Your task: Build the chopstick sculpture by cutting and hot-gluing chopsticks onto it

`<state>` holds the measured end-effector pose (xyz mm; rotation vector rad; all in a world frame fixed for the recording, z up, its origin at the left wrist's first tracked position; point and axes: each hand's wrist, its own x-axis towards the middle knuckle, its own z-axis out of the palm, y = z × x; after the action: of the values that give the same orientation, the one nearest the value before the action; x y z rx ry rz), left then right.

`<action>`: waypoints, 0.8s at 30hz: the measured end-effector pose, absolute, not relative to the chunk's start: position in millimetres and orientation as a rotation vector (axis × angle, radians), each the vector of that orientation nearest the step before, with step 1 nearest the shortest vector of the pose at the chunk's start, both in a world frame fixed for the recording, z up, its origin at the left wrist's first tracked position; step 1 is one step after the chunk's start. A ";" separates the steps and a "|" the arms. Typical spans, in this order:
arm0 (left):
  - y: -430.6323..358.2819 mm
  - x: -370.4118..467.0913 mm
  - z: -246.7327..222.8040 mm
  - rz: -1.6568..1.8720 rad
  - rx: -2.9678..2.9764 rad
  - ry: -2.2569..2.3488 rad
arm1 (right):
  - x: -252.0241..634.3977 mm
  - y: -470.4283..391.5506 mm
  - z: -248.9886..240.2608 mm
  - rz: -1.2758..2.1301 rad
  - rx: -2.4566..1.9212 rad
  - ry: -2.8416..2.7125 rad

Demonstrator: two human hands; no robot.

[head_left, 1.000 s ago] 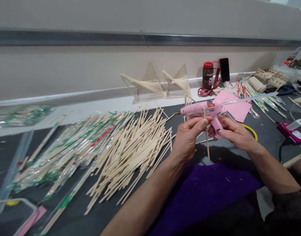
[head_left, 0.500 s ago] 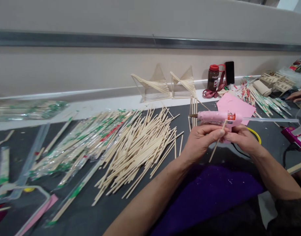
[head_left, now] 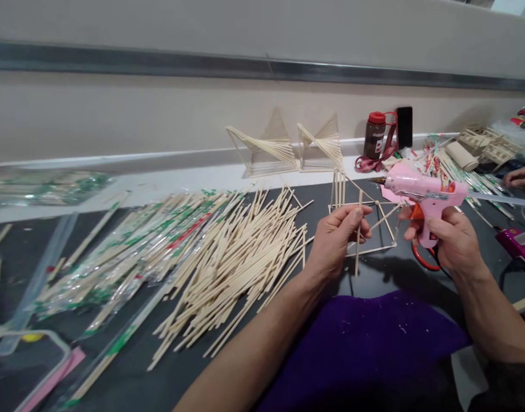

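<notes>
My left hand (head_left: 333,243) pinches a plain wooden chopstick (head_left: 357,257) between thumb and fingers, holding it nearly upright. In my right hand (head_left: 460,243) is a pink hot glue gun (head_left: 417,189), gripped by its handle, with its metal nozzle pointing left, just above and to the right of the chopstick. A clear glue stick (head_left: 498,198) juts from its back. Beneath and behind my hands lies an open frame of joined chopsticks (head_left: 371,250) on the dark table, partly covered by my left hand. The orange trigger (head_left: 417,212) shows by my right fingers.
Left of my hands spreads a pile of loose chopsticks (head_left: 241,269), with wrapped chopsticks (head_left: 129,246) beyond. Two twisted stick models (head_left: 271,151) stand against the wall. A red-capped bottle (head_left: 374,137) and a phone (head_left: 404,128) are at the back. Another person's hand (head_left: 522,177) is at far right.
My hands have moved apart. The glue gun has swung rightward and now sits upright in my right hand, while the chopstick stays in my left. The stick frame below has come into view.
</notes>
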<state>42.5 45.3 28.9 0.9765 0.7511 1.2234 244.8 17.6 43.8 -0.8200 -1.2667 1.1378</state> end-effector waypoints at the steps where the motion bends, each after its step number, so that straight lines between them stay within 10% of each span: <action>1: 46.3 42.0 28.3 1.224 0.970 0.753 | 246.0 17.7 42.9 1.125 -0.817 -1.260; 24: 47.4 42.1 27.8 1.235 1.010 0.764 | 249.2 17.7 31.6 1.065 -0.928 -1.377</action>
<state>42.1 47.4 27.8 1.0102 0.7640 1.2347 249.2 17.7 31.6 -0.9282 -1.3767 1.0653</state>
